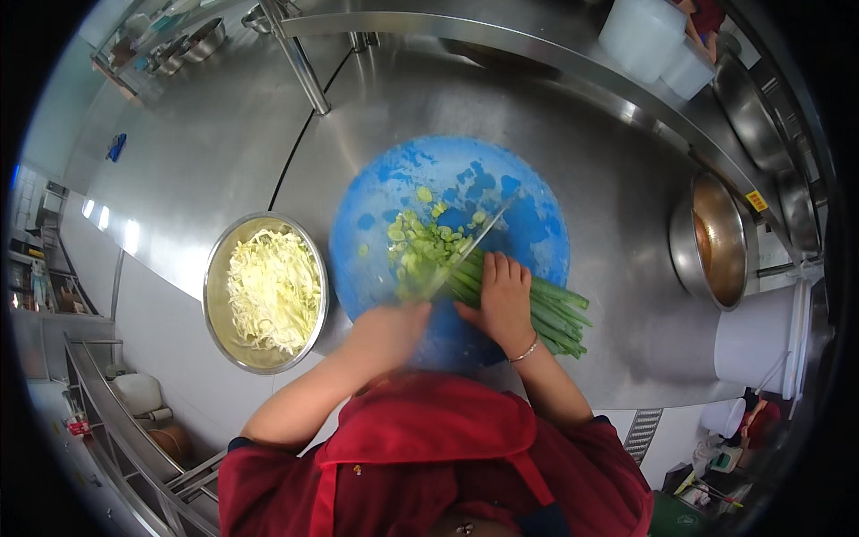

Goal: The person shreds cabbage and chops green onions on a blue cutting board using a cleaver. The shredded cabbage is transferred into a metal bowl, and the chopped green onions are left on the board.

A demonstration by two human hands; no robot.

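My left hand [386, 335], blurred, grips a kitchen knife [484, 231] whose handle is hidden in the fist. The blade slants up and to the right across a round blue cutting board [356, 221]. My right hand [507, 295] presses on a bunch of green onions [560, 315], fingers curled over the stalks close to the blade. Leafy green ends stick out past the board's right edge. Sliced green onion [429, 235] lies heaped on the blade's left side, with a few loose rings around it. Wet patches mark the board.
A steel bowl [209, 309] of shredded cabbage [275, 288] stands left of the board on the steel table [201, 154]. At the right are another steel bowl [681, 248] and a white bucket [751, 342]. A raised shelf [456, 27] on posts crosses the back. Other people are partly visible at right.
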